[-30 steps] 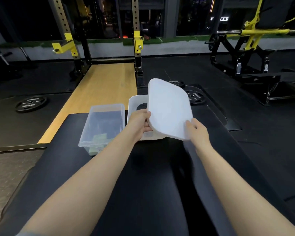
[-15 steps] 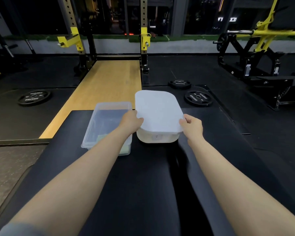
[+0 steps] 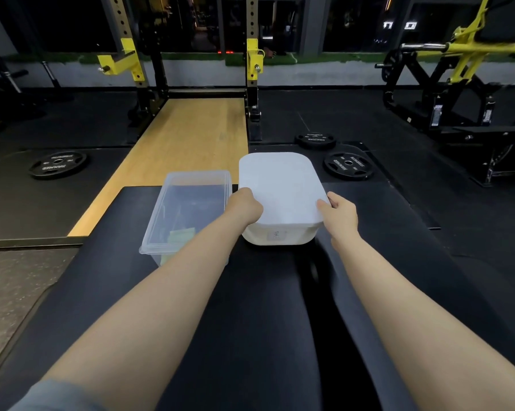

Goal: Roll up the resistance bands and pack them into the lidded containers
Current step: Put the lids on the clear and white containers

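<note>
A: Where is the white box [image 3: 277,237] seen?

B: It is set on the black bench [image 3: 191,307], near the far end. A white lid [image 3: 280,188] is laid flat on top of it. A small label is stuck on the near wall of the box.

A: How is the lid held?

B: It is held at its two near corners. The left hand [image 3: 244,206] is placed at the left corner, with the fingers curled together over the edge. The right hand [image 3: 340,213] is placed at the right corner, with the thumb on top and the other fingers tucked under the rim.

A: What is seen beside the white box?

B: A clear box [image 3: 188,215] is set just to its left, touching or almost touching it. A clear lid is shut on it. Something yellow-green [image 3: 182,235] is seen inside, at the near end. It cannot be told for sure what it is.

A: What is seen on the floor?

B: Black weight plates [image 3: 348,166] are laid past the bench, and a wooden floor strip [image 3: 188,137] is seen ahead.
</note>
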Motion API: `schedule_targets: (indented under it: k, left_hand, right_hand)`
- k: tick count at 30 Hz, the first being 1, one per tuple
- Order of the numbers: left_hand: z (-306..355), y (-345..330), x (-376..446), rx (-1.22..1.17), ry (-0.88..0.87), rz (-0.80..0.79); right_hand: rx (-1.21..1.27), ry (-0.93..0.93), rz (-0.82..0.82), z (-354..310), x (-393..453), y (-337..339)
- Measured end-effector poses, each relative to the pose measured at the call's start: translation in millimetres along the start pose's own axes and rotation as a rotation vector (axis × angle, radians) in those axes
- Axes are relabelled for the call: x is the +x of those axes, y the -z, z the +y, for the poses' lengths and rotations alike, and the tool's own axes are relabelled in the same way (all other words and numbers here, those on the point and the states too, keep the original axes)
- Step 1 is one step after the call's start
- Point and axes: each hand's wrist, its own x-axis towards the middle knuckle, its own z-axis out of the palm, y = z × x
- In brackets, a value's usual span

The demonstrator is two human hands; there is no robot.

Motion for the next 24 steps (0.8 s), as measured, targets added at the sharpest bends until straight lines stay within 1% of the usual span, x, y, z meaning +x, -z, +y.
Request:
schedule_targets:
  k: [3,9,18,24]
  left_hand:
    - [-2,-1,1,-0.060,-0.009,0.021]
    - [-6,-6,-2,-0.050,0.004,0.017]
    - [-12,-8,-26,0.055,-0.037,-0.019]
    - [-19,-4,-29,0.089,-0.036,-0.009]
  right_hand:
    - [0.051,-0.033,-0.024,3,1,2]
    - [0.059,-0.078,-0.034,7,0,9]
    - [0.125,-0.129,0.022,5,-36,21]
    - [0.161,-0.132,-0.009,-2,-53,21]
